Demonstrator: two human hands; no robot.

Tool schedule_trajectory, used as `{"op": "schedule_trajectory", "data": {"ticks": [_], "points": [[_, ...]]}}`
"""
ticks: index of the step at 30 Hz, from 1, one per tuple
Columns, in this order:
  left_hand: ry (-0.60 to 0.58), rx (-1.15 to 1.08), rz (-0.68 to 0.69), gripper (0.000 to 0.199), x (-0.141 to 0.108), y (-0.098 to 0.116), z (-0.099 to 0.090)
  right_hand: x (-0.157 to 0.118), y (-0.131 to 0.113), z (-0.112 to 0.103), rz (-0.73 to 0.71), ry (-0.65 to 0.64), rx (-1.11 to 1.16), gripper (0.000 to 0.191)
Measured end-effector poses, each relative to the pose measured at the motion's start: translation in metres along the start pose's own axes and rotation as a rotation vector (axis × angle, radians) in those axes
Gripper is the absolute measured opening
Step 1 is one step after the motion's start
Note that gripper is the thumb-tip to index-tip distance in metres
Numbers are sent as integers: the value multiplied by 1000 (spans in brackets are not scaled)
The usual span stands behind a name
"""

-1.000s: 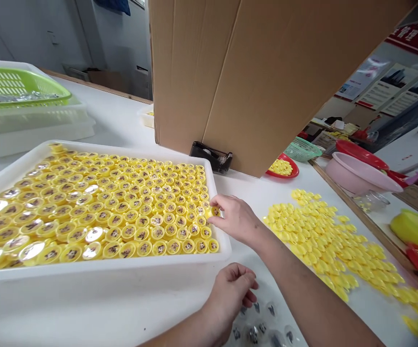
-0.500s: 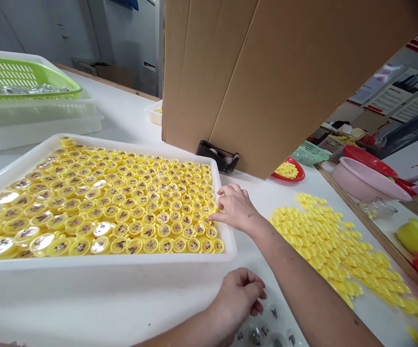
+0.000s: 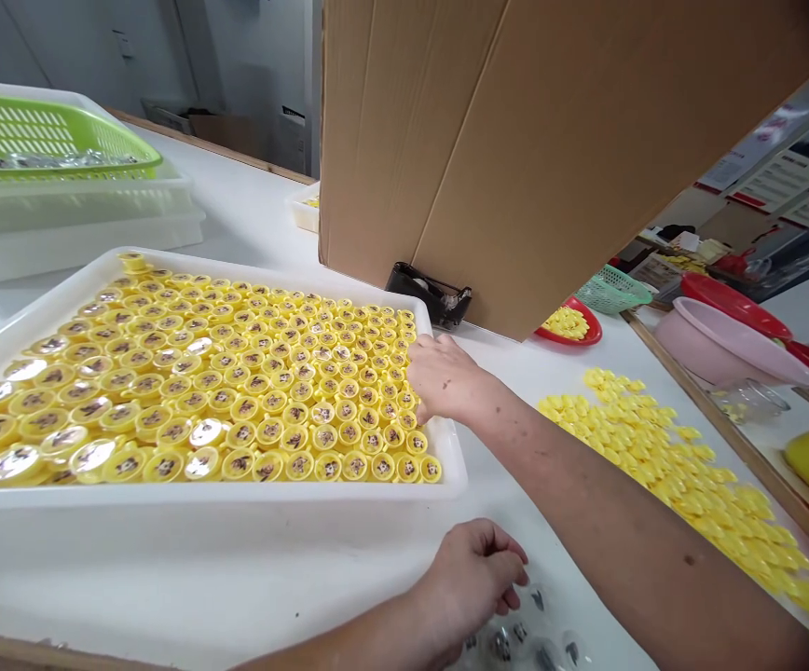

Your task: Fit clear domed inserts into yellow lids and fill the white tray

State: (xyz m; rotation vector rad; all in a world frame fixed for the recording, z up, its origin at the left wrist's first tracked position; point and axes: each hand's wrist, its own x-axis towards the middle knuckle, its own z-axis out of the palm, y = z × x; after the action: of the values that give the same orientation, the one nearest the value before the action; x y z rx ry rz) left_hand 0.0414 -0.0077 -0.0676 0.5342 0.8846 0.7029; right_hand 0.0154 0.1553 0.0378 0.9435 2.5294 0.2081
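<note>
Fingers of the right hand (image 3: 446, 377) lie close together against the right end of the rows of yellow round caps (image 3: 237, 391), which fill the white plastic tray (image 3: 237, 492) flat, printed faces up, with the tray's long axis running across the view; whether they pinch a cap cannot be told. Fingers of the left hand (image 3: 471, 578) curl over clear round capsules (image 3: 516, 643) on the white worktop (image 3: 509, 485), any grip being hidden. Right of these, a loose heap of yellow caps (image 3: 656, 457) lies unsorted.
</note>
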Motion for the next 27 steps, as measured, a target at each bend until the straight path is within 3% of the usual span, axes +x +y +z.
{"op": "schedule_trajectory", "data": {"ticks": [15,18,27], "points": [[-12,12,5,13,3,-2,0,6,-8,6,29,-195,48,28],[-7,19,-5,12,2,-2,1,1,-7,9,35,-187,67,19],[-14,40,-15,10,1,0,1,9,-1,12,101,-202,93,21]]}}
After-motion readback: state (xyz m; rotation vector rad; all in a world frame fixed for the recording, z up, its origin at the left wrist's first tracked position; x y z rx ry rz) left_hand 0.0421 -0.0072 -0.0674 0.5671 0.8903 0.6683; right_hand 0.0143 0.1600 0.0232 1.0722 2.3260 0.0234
